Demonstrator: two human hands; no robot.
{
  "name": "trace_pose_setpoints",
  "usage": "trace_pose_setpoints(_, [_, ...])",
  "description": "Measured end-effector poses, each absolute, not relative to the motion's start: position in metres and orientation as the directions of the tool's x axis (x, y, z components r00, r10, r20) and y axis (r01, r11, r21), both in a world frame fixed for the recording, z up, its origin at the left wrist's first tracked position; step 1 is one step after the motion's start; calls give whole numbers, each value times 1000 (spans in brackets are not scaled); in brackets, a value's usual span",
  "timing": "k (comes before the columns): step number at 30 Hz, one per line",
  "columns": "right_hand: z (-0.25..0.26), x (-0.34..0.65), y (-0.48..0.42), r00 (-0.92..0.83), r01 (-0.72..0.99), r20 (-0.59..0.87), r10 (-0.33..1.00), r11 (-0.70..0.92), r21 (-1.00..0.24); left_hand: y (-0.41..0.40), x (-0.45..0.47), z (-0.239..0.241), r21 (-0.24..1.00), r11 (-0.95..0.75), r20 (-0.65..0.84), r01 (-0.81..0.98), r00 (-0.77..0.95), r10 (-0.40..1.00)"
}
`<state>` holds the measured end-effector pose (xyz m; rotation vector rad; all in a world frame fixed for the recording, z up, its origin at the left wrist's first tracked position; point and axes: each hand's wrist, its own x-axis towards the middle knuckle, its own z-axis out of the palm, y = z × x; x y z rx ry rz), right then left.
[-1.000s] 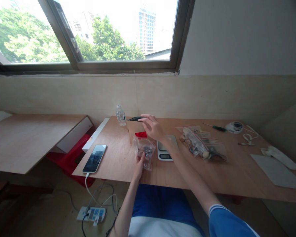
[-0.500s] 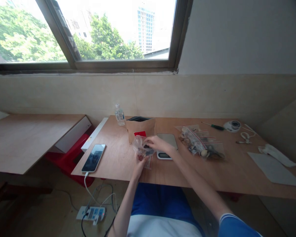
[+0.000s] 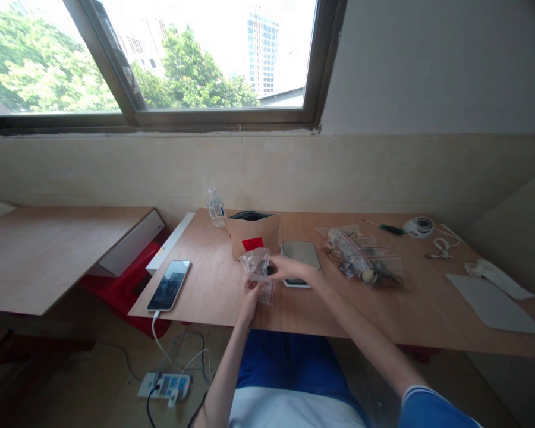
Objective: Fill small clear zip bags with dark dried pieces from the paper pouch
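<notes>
Head view: the right hand [image 3: 286,268], now down, pinches a dark thing [image 3: 270,270] by the clear bag [image 3: 255,261] the left hand [image 3: 249,295] holds, so both work there.

The handheld clear plastic bag [image 3: 254,263] is crumpled.

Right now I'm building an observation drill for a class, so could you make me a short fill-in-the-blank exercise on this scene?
1. The left hand holds a clear bag made of ____.
2. The brown pouch beyond the hands bears a label coloured ____.
3. In the picture, the bottle stands to the ____ of the pouch.
4. The phone lies with its ____ facing up.

Missing words: plastic; red; left; screen.
</notes>
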<state>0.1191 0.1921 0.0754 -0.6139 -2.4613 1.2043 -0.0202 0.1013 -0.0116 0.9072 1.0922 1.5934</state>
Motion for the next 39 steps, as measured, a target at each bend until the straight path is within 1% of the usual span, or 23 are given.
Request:
trace_pose_setpoints(3, [65, 116, 194, -814, 177, 121, 568, 441, -880, 102, -20, -13, 949, -136, 65, -283, -245, 967])
trace_pose_setpoints(6, [59, 115, 193, -731, 224, 83, 678, 352, -909, 101, -18, -12, 954, -131, 69, -269, -228, 971])
trace_pose_setpoints(8, [61, 114, 189, -705, 250, 66, 706, 334, -909, 101, -17, -13, 959, -141, 85, -247, -224, 971])
trace_pose_setpoints(11, [69, 114, 181, -736, 248, 71, 674, 365, -897, 102, -16, -17, 963, -175, 125, -204, -234, 964])
trace_pose_setpoints(13, [75, 113, 177, -738, 269, 83, 670, 405, -874, 103, -17, -22, 972, -190, 154, -141, -234, 960])
trace_pose_setpoints(16, [75, 110, 174, -695, 315, 146, 704, 480, -819, 104, -19, -27, 982, -190, 188, 10, -195, 963])
trace_pose_setpoints(19, [67, 105, 175, -601, 351, 234, 764, 516, -782, 104, -21, -29, 981, -183, 192, 69, -160, 968])
trace_pose_setpoints(23, [53, 101, 177, -531, 350, 227, 817, 455, -819, 102, -21, -25, 986, -163, 165, 27, -164, 973])
trace_pose_setpoints(25, [48, 102, 178, -516, 336, 212, 830, 424, -841, 102, -19, -22, 987, -153, 145, -38, -175, 974])
trace_pose_setpoints(30, [39, 107, 183, -536, 209, 189, 823, 346, -915, 103, -17, -20, 974, -154, 119, -165, -203, 972])
trace_pose_setpoints(35, [48, 114, 186, -493, 119, 194, 848, 286, -951, 103, -16, -21, 969, -99, 48, -227, -221, 974])
trace_pose_setpoints(39, [62, 123, 189, -422, 95, 222, 879, 286, -953, 103, -16, -20, 967, -106, 54, -231, -220, 974])
